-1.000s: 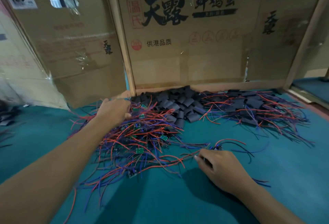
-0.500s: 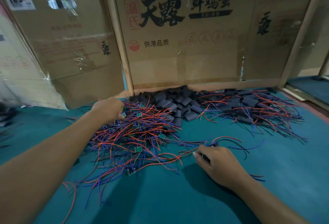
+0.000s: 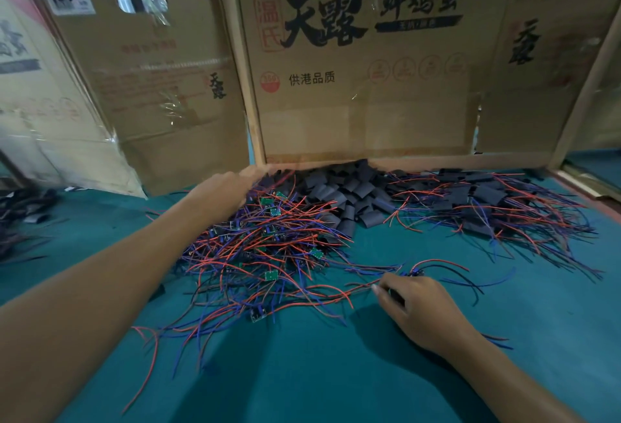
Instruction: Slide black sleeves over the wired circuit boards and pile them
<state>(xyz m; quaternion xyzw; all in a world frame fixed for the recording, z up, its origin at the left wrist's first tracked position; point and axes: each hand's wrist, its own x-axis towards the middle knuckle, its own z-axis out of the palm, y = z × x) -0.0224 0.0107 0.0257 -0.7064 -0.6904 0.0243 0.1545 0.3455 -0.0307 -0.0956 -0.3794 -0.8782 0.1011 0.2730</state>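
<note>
Fingers of your right hand (image 3: 424, 310) were curled, pinching wires at a wired board (image 3: 416, 273) on the green mat (image 3: 336, 372). Your left hand (image 3: 224, 191) lay relaxed on the unsleeved boards pile (image 3: 265, 251). Loose black sleeves (image 3: 349, 194) sat against the cardboard wall (image 3: 363, 86); sleeved boards (image 3: 487, 204) piled at right.

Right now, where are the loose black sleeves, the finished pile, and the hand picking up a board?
loose black sleeves (image 3: 349, 192), head view, middle of the heap.
finished pile (image 3: 484, 197), head view, a sleeved board on top.
right hand (image 3: 420, 308), head view, back of the hand.
</note>
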